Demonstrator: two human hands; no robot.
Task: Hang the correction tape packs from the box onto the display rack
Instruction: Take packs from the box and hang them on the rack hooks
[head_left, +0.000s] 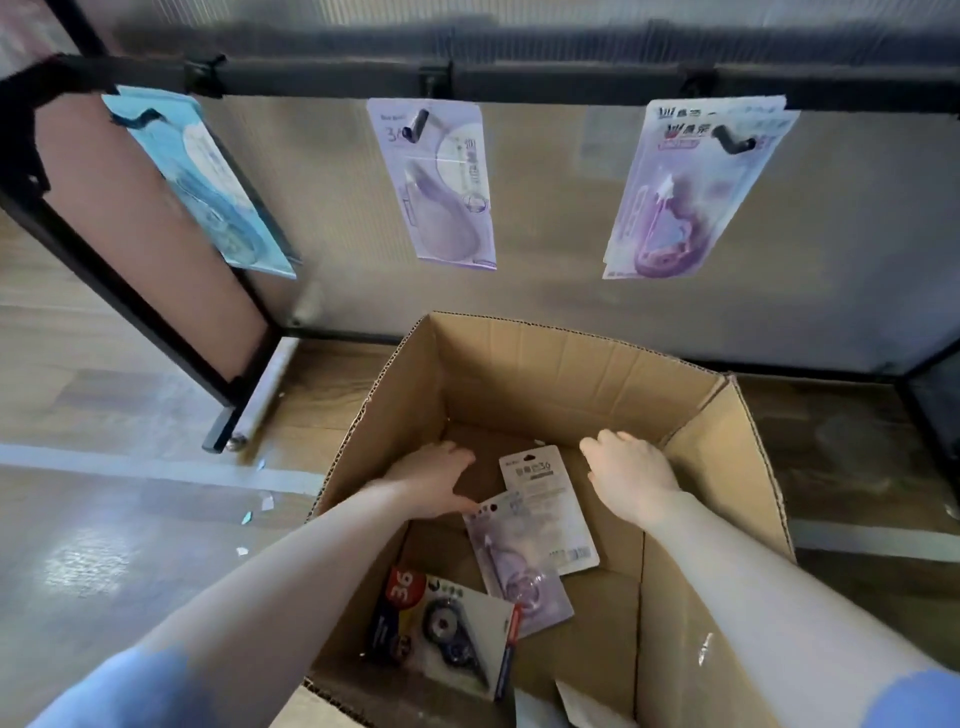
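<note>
Both forearms reach down into the open cardboard box (519, 374) on the floor, where I count three correction tape packs not yet hung: nearest me the red-and-black pack (447, 623), beyond it the purple pack (519, 566), lying partly over the white-backed pack (550, 509), which is face down. My left hand (436, 480) hovers low over the box bottom, fingers relaxed and spread, its thumb just beside the purple pack's top corner, gripping nothing that I can see. My right hand (631, 478) hangs palm-down near the far right inner wall, fingers loosely curled downward, also empty as far as this view shows. The risk, as I judge it: the purple and white-backed packs overlap, so a hurried pinch could lift two together or drag one by a corner and bend its card, and a torn hang hole would not seat on a peg. Farther off, the display rack (571, 85) carries a blue pack (208, 187) at left, a lilac pack (441, 187) on the middle hook and a stack of purple packs (691, 192) at right.
</note>
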